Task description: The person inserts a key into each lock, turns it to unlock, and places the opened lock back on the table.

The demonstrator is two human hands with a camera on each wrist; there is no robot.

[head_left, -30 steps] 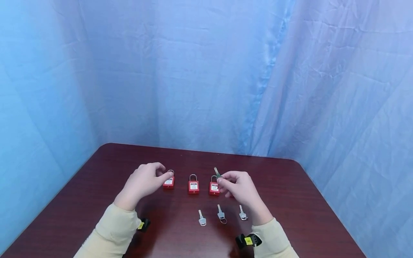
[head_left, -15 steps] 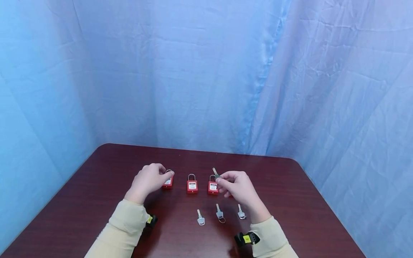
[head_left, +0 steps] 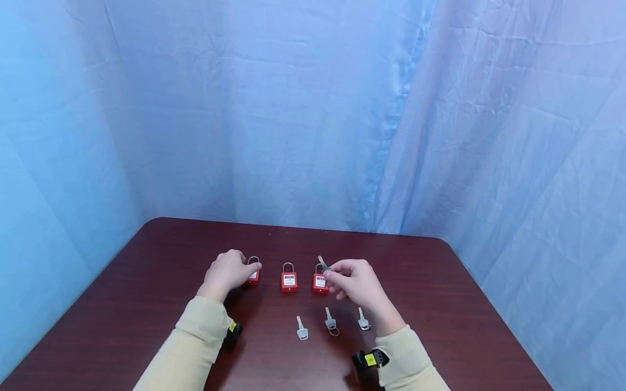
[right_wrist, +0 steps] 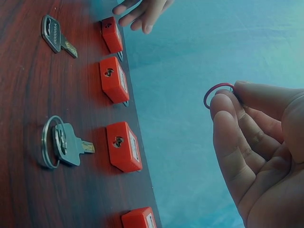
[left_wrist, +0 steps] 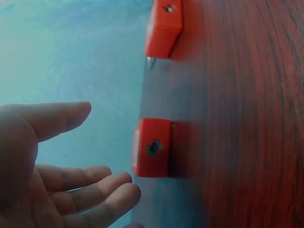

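Both hands drifted left; right hand (head_left: 354,279) pinches key (head_left: 322,263), left hand (head_left: 227,271) open.

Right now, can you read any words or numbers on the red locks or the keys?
None can be read for sure.
Red padlocks: each has a white label with print, too small and blurred to read.
Key lying on the table: stamped digits on its head, too small to read.
Yellow tags on the wrist straps: dark marks, unreadable.
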